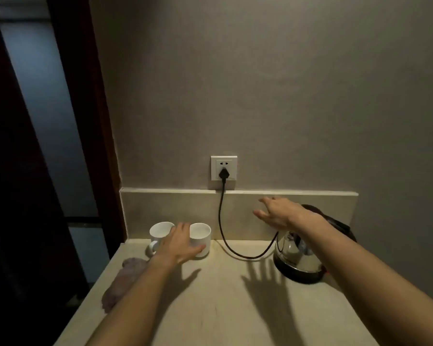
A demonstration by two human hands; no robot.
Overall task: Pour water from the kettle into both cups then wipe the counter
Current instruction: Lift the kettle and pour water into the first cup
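- While both arms stretch over the counter (210,308), the left hand (179,243) lies with straight fingers against the two white cups (200,238), seemingly to steady them for pouring; it curls round neither.
- The right hand (278,213) hovers with fingers spread, holding nothing, above and just left of the kettle (298,255), probably heading for its handle.
- The kettle stands upright at the right, well apart from the cups, its cord (221,221) plugged into the wall socket (223,168).
- A purplish cloth (125,280) waits by the counter's left edge, handy for wiping.
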